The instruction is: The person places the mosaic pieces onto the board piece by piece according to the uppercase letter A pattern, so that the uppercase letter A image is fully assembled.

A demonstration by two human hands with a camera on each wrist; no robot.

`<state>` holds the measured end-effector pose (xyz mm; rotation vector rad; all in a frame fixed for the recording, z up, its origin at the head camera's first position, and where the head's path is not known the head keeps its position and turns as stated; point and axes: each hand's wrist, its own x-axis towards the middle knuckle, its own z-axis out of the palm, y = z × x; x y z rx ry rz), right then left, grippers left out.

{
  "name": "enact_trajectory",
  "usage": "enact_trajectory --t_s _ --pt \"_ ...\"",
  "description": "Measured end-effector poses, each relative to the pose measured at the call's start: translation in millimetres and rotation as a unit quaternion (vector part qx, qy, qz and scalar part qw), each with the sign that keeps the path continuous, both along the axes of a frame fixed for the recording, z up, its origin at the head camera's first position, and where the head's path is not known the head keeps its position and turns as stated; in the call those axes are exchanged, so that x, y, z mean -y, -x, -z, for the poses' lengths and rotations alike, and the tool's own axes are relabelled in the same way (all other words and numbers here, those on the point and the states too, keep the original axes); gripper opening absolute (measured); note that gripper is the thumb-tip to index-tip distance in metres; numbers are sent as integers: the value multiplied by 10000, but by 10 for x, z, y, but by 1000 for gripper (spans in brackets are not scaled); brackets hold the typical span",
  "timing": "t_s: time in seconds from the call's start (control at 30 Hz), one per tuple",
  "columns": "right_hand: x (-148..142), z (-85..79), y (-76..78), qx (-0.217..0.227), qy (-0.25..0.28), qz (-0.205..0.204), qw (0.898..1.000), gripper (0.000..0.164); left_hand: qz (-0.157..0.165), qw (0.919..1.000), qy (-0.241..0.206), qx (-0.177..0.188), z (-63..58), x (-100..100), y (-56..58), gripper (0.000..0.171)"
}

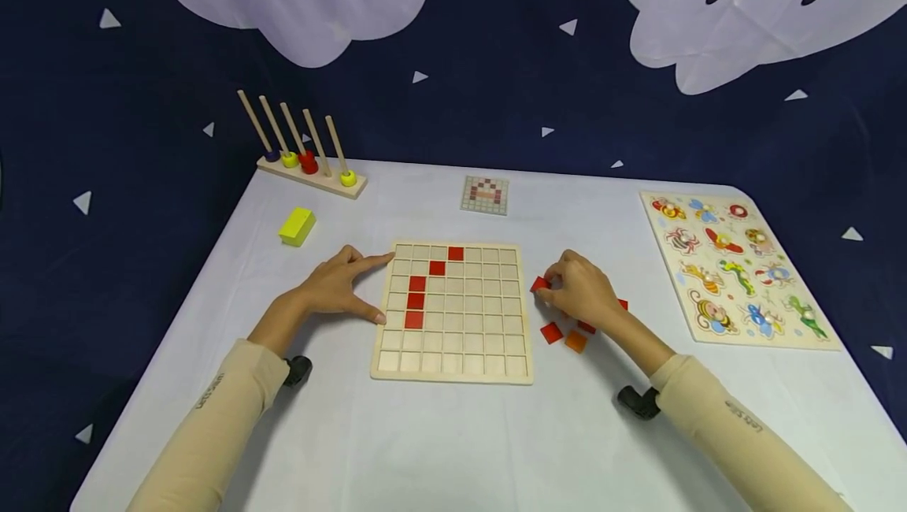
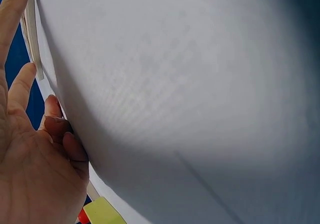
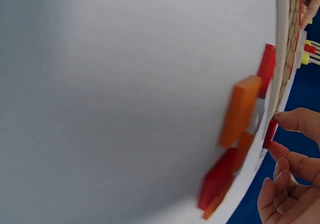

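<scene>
A wooden grid board (image 1: 468, 339) lies mid-table, with several red square tiles (image 1: 416, 301) in its upper left cells. My left hand (image 1: 340, 282) touches the board's left edge with spread index finger and thumb; in the left wrist view its other fingers (image 2: 72, 146) are bent. Right of the board, my right hand (image 1: 583, 287) pinches a red tile (image 3: 270, 133) between thumb and index finger. Loose red tiles (image 1: 551, 332) and an orange tile (image 1: 576, 341) lie beside and beneath that hand, which partly hides the pile.
A small pattern card (image 1: 485, 195) lies behind the board. At the back left stands a peg stand (image 1: 312, 175) with coloured beads, and a yellow block (image 1: 297, 227) sits before it. An insect puzzle board (image 1: 744, 268) lies at the right.
</scene>
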<state>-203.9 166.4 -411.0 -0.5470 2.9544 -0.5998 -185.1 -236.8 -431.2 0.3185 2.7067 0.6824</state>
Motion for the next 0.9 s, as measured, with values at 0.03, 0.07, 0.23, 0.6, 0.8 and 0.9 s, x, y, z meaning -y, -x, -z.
enact_trajectory --t_s 0.03,0.07,0.23,0.6,0.8,0.9 --pt "19 -9 14 -19 34 -33 10000 25 3 10000 2 3 2 0 -1 111" --pt "43 -18 29 -48 58 -81 9999 25 5 10000 -2 6 4 1 -2 111" --pt "227 -61 118 -171 167 -501 9985 28 -1 10000 -4 -12 21 8 -3 112" --pt "724 -19 268 -191 96 -1315 9911 22 31 10000 6 17 64 7 5 112" --pt "838 21 334 66 101 -1331 9910 19 38 10000 0 2 42 -6 3 113" --pt "860 37 371 468 449 -1078 9921 14 35 10000 12 -29 38 0 12 112"
